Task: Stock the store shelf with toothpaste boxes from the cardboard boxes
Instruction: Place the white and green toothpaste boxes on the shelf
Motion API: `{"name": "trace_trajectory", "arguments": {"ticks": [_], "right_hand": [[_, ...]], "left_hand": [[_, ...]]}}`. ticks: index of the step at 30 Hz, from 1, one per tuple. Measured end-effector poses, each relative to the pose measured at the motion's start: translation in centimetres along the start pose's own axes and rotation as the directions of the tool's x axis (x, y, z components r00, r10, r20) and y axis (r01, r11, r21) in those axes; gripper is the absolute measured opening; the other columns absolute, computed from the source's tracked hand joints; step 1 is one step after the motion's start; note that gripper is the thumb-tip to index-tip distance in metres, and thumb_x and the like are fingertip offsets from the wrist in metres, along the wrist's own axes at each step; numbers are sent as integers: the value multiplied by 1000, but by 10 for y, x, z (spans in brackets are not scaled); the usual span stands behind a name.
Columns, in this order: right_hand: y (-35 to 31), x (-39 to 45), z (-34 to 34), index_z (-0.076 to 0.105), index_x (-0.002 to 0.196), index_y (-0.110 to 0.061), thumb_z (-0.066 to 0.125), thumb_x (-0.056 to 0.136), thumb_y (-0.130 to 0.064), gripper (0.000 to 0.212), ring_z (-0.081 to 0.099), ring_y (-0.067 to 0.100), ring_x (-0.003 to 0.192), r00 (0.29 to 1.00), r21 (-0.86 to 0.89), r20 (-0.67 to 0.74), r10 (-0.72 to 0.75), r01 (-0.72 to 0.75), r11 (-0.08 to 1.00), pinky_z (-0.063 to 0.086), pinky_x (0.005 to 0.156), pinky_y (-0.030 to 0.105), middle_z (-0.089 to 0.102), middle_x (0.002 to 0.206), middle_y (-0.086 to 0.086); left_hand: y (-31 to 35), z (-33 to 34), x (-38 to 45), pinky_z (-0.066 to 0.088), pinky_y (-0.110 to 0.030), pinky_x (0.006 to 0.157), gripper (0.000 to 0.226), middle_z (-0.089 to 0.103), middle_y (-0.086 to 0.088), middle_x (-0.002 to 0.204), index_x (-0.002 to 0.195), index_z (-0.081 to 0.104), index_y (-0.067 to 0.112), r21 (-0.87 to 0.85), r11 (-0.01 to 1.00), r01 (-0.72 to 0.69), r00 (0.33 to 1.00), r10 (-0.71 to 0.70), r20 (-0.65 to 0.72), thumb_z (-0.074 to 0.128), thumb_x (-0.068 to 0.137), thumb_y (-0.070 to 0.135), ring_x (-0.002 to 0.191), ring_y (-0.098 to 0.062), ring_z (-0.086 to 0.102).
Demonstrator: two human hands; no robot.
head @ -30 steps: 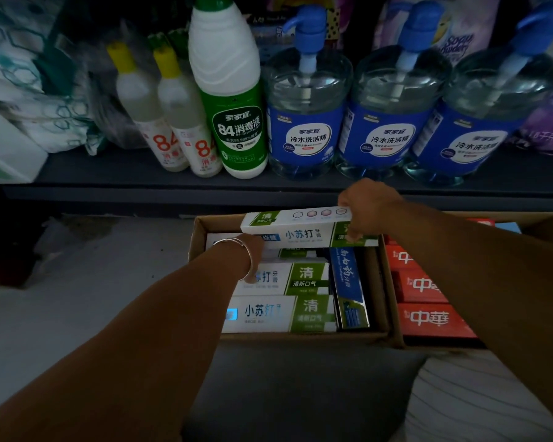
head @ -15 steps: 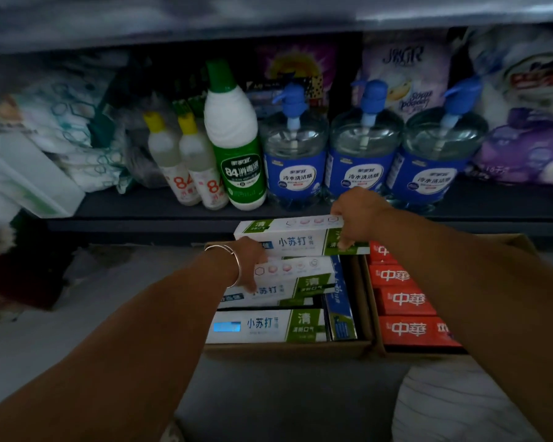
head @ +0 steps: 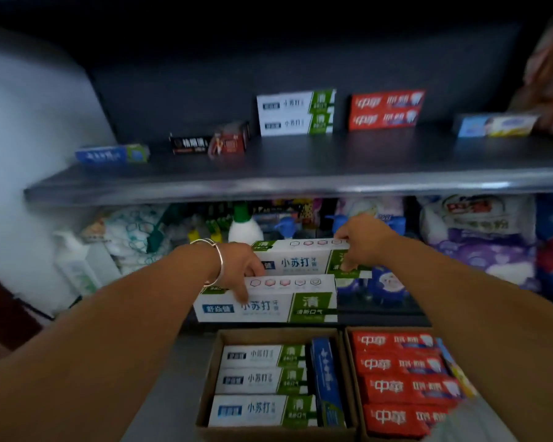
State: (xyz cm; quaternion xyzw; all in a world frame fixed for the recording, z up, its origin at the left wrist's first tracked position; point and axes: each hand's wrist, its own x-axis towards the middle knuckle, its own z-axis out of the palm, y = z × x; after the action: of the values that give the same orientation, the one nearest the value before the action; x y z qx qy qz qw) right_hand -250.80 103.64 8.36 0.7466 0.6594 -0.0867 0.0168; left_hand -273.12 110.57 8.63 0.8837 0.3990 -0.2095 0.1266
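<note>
left hand [head: 237, 266], silver bangle [head: 216, 261] on its wrist, fingers curled round the left end of a white-and-green toothpaste box [head: 265, 299], held level in the air above the cartons. right hand [head: 363, 242] pinches the right end of a second white-and-green toothpaste box [head: 304, 258], just behind and above the first, toward 1 o'clock of it; the two boxes overlap in view, touching or not unclear. at 6 o'clock, an open brown cardboard carton [head: 209, 378] with three more white-and-green boxes lying flat and a blue box [head: 324, 378] on edge at its right side. just beside it at 3 o'clock, a second cardboard carton [head: 351, 384] packed with red toothpaste boxes [head: 403, 387]. at 12 o'clock, the dark grey metal shelf [head: 300, 183] carries a white-and-green stack of two [head: 296, 113], a red stack of two [head: 385, 110] right of it, a black-and-red box [head: 209, 143], a blue box lying flat [head: 112, 154] at far left, and a pale blue-yellow box [head: 495, 125] at far right. lower shelf behind the hands: bottles and packets, blurred.
</note>
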Motion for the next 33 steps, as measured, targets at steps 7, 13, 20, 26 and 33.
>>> {"name": "trace_trajectory", "arguments": {"ticks": [7, 13, 20, 26, 33], "right_hand": [[16, -25, -81, 66, 115, -16, 79, 71, -22, 46, 59, 18, 102, 988, 43, -154, 0, 7, 999, 49, 91, 30, 65, 111, 3], [27, -27, -124, 65, 117, -14, 78, 74, -18, 45, 58, 20, 106, 966, 62, -258, -11, 28, 998, 48, 93, 30, 63, 114, 4], [28, 10, -155, 58, 127, -11, 75, 77, -16, 53, 55, 23, 113, 956, 105, -292, 35, -5, 994, 44, 101, 34, 61, 121, 8], [36, 63, -178, 55, 130, -11, 73, 78, -16, 55, 55, 23, 113, 950, 110, -304, 77, -45, 993, 45, 101, 34, 59, 123, 7], [49, 133, -184, 49, 134, -13, 69, 82, -16, 56, 50, 24, 119, 953, 94, -281, 113, -90, 992, 42, 103, 35, 53, 129, 8]], "left_hand": [[24, -76, -42, 52, -29, 88, 46, 65, 21, 89, 113, 64, 34, -6, 1000, 27, 995, -27, -95, 78, 70, 22, 89, -5, 63], [39, -120, -54, 52, -29, 91, 49, 70, 17, 97, 116, 64, 27, -59, 998, 5, 984, -15, -178, 78, 71, 18, 91, -4, 66], [31, -167, -27, 53, -26, 89, 47, 71, 13, 101, 116, 64, 23, -76, 996, -44, 975, 26, -221, 77, 72, 16, 93, -5, 67], [9, -210, 10, 53, -25, 87, 46, 70, 14, 96, 115, 65, 23, -95, 993, -68, 958, 39, -285, 77, 73, 14, 91, -5, 67], [-15, -238, 69, 52, -28, 91, 44, 69, 13, 99, 114, 65, 25, -64, 996, -65, 950, 42, -310, 77, 73, 16, 93, -6, 65]]}}
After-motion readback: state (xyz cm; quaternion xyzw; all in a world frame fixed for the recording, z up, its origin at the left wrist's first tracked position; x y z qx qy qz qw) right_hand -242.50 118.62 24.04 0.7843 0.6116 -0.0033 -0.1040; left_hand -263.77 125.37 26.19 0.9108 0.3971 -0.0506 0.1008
